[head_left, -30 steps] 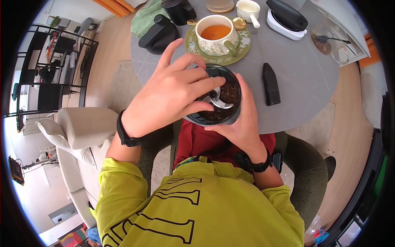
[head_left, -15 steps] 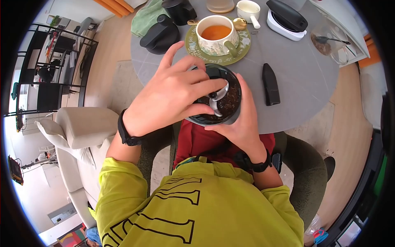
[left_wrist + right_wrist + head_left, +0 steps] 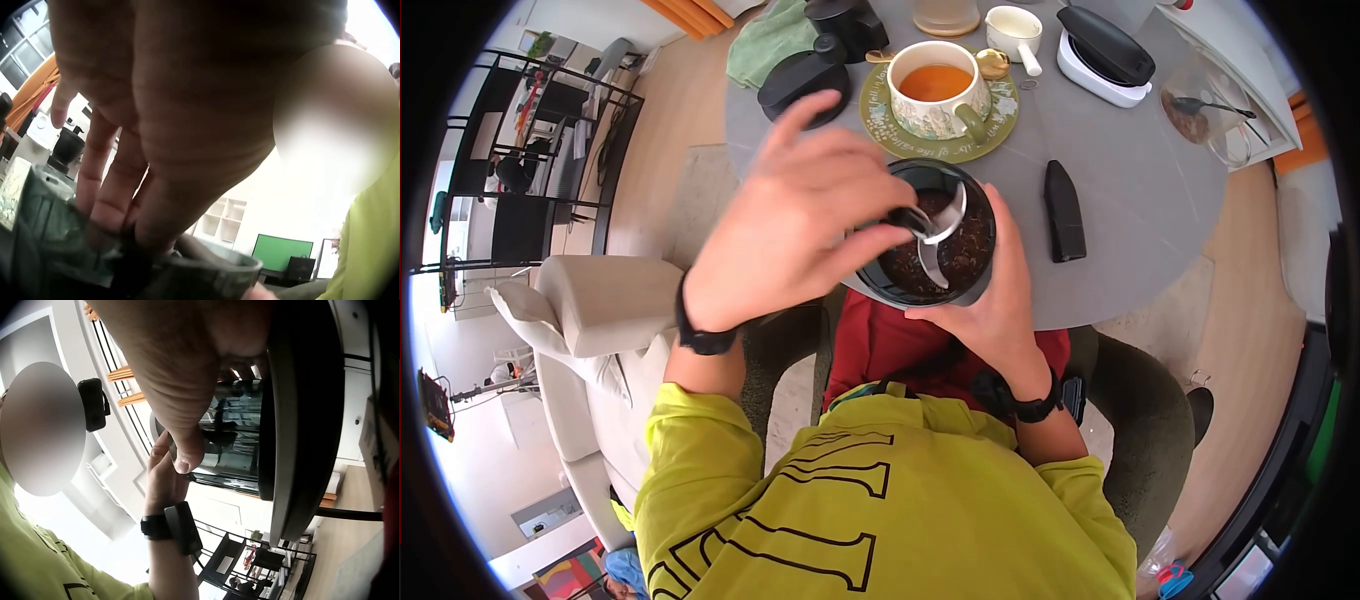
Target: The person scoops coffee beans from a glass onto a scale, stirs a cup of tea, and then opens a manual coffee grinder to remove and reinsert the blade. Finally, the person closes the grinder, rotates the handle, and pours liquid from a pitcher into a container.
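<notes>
A clear, dark-rimmed chopper bowl (image 3: 992, 228) holds dark brown, crumbly stuff (image 3: 970, 246) with lighter flecks. Thumb and fingers of my left hand (image 3: 800, 215), blurred by movement, pinch the dark hub of a curved two-winged metal blade (image 3: 946, 222) in the bowl's mouth. Around the near right side of the bowl curls my right hand (image 3: 998, 305), steadying it at the table's edge. In the left wrist view the fingers reach down past the bowl's rim (image 3: 240, 267). From the right wrist, the bowl's see-through wall (image 3: 240, 434) shows beside the right thumb.
Behind the bowl, a cup of amber liquid (image 3: 935, 85) stands on a green patterned plate (image 3: 890, 125). A black tapered device (image 3: 1064, 212) lies to the right. Farther back are a black lidded object (image 3: 805, 85), green cloth (image 3: 768, 42), small white pot (image 3: 1012, 32) and white scale-like box (image 3: 1103, 70).
Left fingers have gone from touching the blade's wings to pinching its hub. The blade has turned and appears raised and tilted. The right hand keeps its hold on the bowl.
</notes>
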Available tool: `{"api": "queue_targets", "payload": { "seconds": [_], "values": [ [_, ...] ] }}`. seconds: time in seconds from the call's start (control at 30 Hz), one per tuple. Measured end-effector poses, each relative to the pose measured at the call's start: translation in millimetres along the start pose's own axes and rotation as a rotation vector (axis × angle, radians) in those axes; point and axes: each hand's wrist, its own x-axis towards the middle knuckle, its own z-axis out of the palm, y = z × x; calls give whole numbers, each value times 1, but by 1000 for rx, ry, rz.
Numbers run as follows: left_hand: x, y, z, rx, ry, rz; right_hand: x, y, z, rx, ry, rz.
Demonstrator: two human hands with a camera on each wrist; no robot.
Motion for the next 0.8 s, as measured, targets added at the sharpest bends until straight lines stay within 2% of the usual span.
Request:
{"api": "queue_targets", "payload": {
  "seconds": [0.07,0.2,0.4,0.47,0.6,0.8],
  "values": [
    [-7,-3,-16,-21,172,-81,0,0,0,-1,-5,2],
    [-12,0,-10,57,92,-76,0,1,1,22,-5,8],
    [-31,-16,-31,163,253,-176,0,-1,0,7,-5,17],
    [-43,-30,-38,239,368,-354,0,-2,0,7,-4,16],
    [-57,-52,-22,189,292,-492,-1,-2,0,-10,-6,27],
    [-59,-85,27,207,245,-468,-1,-1,-1,-46,-17,22]
  ]
}}
